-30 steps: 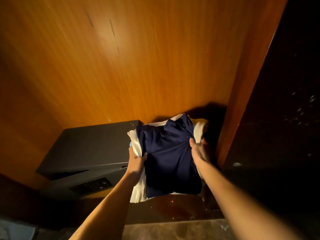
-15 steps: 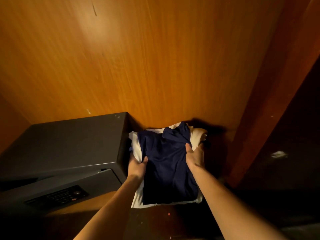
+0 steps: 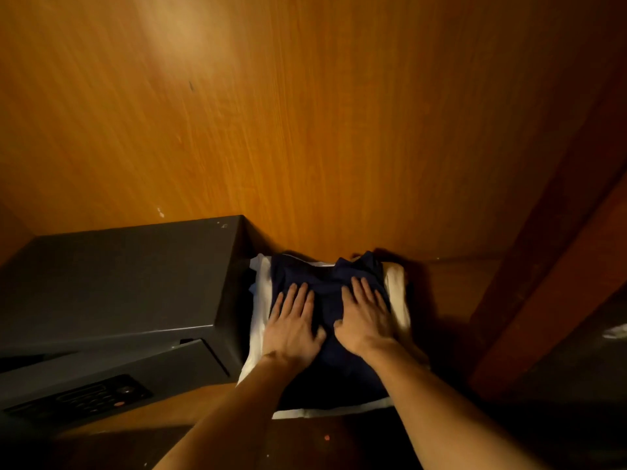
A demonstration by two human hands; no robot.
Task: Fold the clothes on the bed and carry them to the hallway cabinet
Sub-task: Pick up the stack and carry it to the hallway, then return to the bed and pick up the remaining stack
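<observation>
A stack of folded clothes lies on the wooden cabinet shelf (image 3: 451, 286), pushed against the back panel. A navy blue garment (image 3: 325, 276) is on top, with a white garment (image 3: 259, 300) under it that sticks out at the left, right and front. My left hand (image 3: 293, 322) lies flat on the navy garment with straight, spread fingers. Beside it, my right hand (image 3: 366, 317) presses down on the same garment, fingers also straight. Neither hand grips the cloth.
A dark grey safe (image 3: 118, 293) with a keypad (image 3: 81, 400) fills the shelf's left side, touching the stack. The wooden back panel (image 3: 305, 113) rises behind. A wooden side post (image 3: 543, 266) stands at the right, with dark space beyond it.
The stack went from held at its sides to resting on the shelf beside the safe. Both hands let go of the sides and now lie flat on top.
</observation>
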